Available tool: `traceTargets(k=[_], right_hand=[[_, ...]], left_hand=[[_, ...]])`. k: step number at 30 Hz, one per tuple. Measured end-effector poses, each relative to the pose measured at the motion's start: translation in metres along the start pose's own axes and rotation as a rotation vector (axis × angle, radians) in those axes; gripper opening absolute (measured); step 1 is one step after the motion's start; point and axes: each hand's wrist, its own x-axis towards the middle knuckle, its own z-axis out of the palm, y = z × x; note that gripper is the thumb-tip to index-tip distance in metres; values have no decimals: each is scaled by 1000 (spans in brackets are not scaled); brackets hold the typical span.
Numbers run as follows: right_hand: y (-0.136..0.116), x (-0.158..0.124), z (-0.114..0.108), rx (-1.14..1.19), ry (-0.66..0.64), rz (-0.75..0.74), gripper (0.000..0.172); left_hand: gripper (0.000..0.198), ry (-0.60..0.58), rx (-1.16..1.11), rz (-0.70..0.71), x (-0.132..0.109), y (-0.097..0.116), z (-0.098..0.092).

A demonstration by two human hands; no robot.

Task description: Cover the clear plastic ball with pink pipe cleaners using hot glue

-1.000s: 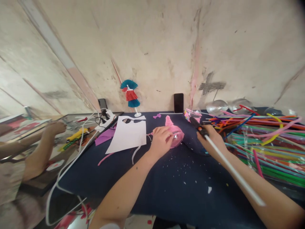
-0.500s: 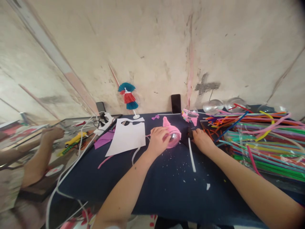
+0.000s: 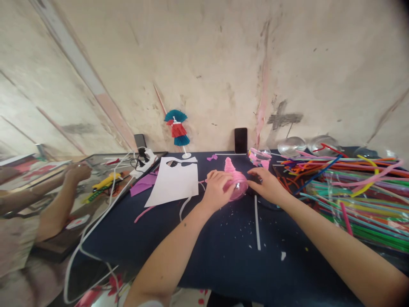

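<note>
A pink cone-shaped piece [image 3: 234, 179] wound with pink pipe cleaner around a clear dome lies on the dark blue table cover [image 3: 223, 256]. My left hand [image 3: 217, 189] grips its left side with curled fingers. My right hand [image 3: 266, 185] touches its right side, fingers bent toward it. A white stick [image 3: 256, 221] attached to a dark tool lies on the cover just below my right hand, which is off it.
A heap of coloured pipe cleaners [image 3: 345, 187] fills the right. A white paper sheet [image 3: 175, 181], a small paper doll [image 3: 177, 130], a phone [image 3: 240, 140] and clear domes [image 3: 292, 146] stand toward the wall. Another person's arm [image 3: 60, 200] rests at left by a white cable [image 3: 92, 230].
My right hand laid the tool with the white stick down on the cover and moved left onto the pink piece. My left hand stayed on the piece.
</note>
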Motion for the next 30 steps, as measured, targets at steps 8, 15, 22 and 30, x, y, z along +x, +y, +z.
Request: traceTargets(k=[8,15,22,30], right_hand=[[-1,10,29,303,-19,144,22],[-6,12,30,355,-5,233,23],[-10,11,32,336,51,226,25],[-8,11,36,393,93,287,30]], left_hand=[[8,-55,-65,-81,1,-3,-2],[9,-94,-270,-222,4,-2,-3],[10,-94,-273,-249,4,1,-1],[10,-159,-377,-275,6,-5,-4]])
